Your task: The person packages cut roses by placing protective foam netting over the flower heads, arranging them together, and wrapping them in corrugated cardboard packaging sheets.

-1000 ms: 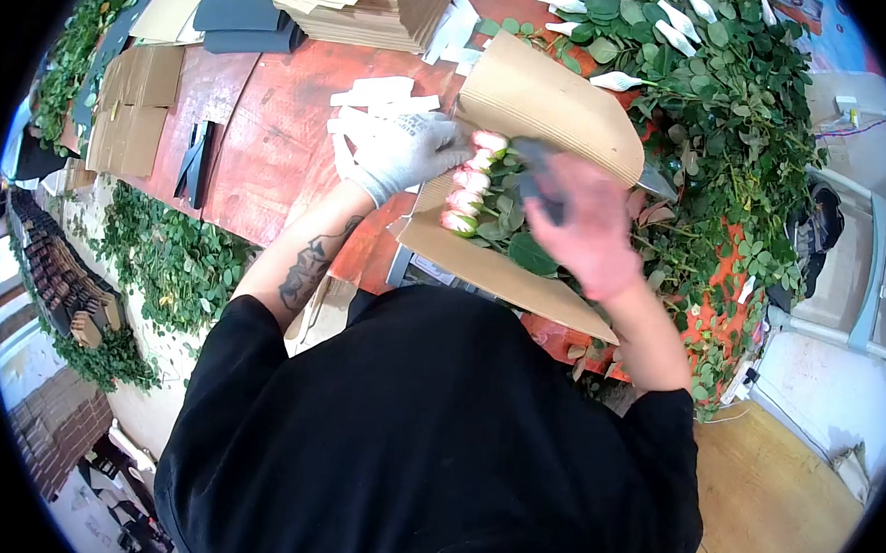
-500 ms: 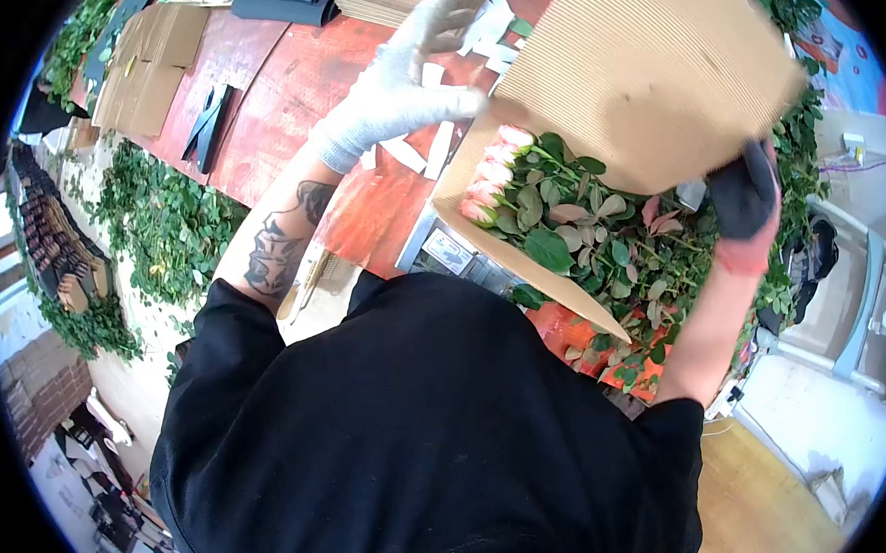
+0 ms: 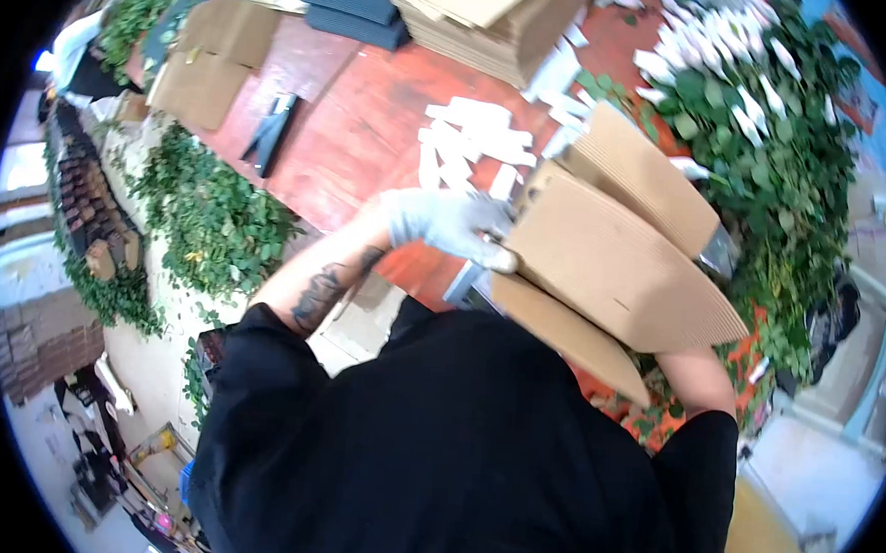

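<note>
A sheet of corrugated cardboard (image 3: 614,260) lies over the flowers, which are now hidden beneath it. Behind it rises another cardboard flap (image 3: 649,177), and a lower flap (image 3: 565,338) sticks out toward my body. My left hand (image 3: 458,227), in a pale glove, has its fingers closed at the cardboard's left end, gripping the edge. The right forearm passes under the cardboard's right part, and that hand is out of view behind the sheet. Small white strips (image 3: 470,143) are scattered on the red table (image 3: 371,113) beyond my left hand.
White-wrapped flowers (image 3: 716,40) with leafy stems fill the back right. A cardboard stack (image 3: 496,29) and dark folded sheets (image 3: 352,6) stand at the back. A black tool (image 3: 269,135) lies at the left, near a folded brown carton (image 3: 214,59). Further right is a white chair frame (image 3: 861,328).
The large cardboard sheet has come down over the pink flowers. My left hand has moved from open in the air to the cardboard's end. My right hand has gone behind the sheet.
</note>
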Available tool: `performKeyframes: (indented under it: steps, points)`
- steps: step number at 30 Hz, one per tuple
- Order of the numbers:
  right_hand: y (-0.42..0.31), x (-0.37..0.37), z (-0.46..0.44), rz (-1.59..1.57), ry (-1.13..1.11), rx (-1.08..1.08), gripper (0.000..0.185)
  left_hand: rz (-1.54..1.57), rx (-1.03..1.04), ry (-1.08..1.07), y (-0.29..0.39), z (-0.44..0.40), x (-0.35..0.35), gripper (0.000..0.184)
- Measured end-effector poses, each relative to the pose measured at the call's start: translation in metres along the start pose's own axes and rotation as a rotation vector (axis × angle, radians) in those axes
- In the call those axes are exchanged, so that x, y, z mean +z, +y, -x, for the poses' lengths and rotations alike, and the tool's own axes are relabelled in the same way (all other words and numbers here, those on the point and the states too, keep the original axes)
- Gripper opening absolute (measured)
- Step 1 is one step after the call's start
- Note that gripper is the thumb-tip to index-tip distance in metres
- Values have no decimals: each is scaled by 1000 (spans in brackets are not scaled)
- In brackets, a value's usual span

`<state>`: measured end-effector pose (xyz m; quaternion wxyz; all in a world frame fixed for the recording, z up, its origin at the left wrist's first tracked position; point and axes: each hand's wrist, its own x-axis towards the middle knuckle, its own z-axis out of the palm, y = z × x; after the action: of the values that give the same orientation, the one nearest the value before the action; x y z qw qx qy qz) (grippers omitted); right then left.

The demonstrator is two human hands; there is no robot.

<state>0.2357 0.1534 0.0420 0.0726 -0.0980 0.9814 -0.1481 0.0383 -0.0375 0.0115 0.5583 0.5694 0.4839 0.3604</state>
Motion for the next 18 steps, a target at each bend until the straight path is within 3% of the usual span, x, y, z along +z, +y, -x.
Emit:
performKeyframes:
  steps: [2,4,5,6,7,8,9,10,12,14,16,18]
  points:
    - [-5,24,-22,71,49,-37,54,-126,32,51,-14,9,6,53]
    - [-8,36,-38,89,68,-40,54,-10,166,101,-26,30,5,50]
    - [-12,33,-40,84,65,-29,51,101,87,72,-24,40,-7,42]
    - [-16,31,-44,80,63,-18,49,12,44,246,-24,56,-21,41]
    - [-15,34,-41,48,19,27,48,149,-276,437,-20,74,-41,41]
    - [-10,41,-38,90,23,-1,49,-52,-360,735,-29,95,-65,47]
    - [-7,44,-35,79,-62,43,52,-456,-283,1164,-87,126,-86,48]
    - [-7,45,-33,75,-145,88,55,-968,-677,1233,-72,158,-113,51]
    - [-9,42,-37,84,-43,40,59,-1173,-901,1667,-100,222,-158,51]
    - [-4,50,-34,68,-57,49,62,-1067,-1291,1643,-106,269,-190,67]
    - [-4,44,-39,56,12,1,62,-1190,-1310,1612,-115,293,-219,75]
    - [-5,43,-41,56,-32,23,62,-1087,-1222,1702,-115,292,-259,77]
